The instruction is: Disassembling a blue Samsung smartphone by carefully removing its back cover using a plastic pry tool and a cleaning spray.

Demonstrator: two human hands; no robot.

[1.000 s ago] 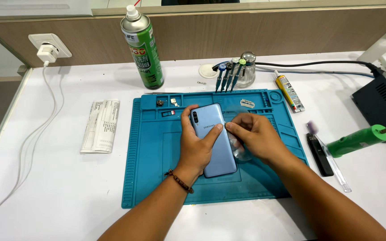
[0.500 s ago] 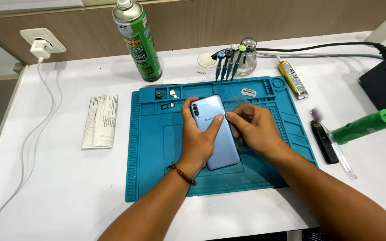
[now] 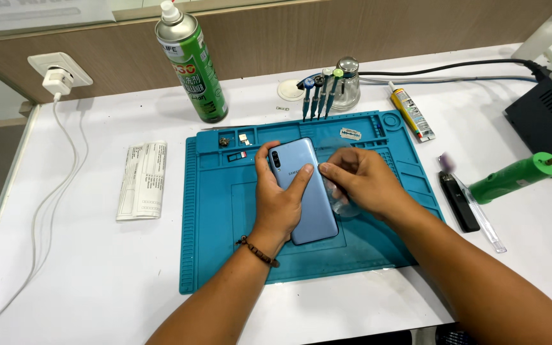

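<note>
Centrally, a light blue smartphone (image 3: 306,189) is lying back-side up on a teal silicone repair mat (image 3: 225,223), its camera end pointing away from the person. The left hand (image 3: 280,195) is clamping the phone, with the thumb curling round its left edge and the index finger lying diagonally across the back cover. The right hand (image 3: 359,182) is resting just beside the phone's right edge, its fingers drawn together and pinching a thin, clear film (image 3: 340,203) that is touching the phone's side. Small screws and metal parts (image 3: 234,142) are sitting in the mat's upper compartments. Behind the mat, a green spray can (image 3: 193,67) is standing upright, a set of screwdrivers (image 3: 319,92) is leaning against a glass jar (image 3: 347,83), and a tube of adhesive (image 3: 410,110) is lying near the mat's upper right corner. A folded paper leaflet (image 3: 142,179) is lying to the left of the mat. A green-handled tool (image 3: 512,177) and a black device (image 3: 547,112) are occupying the right side.
</note>
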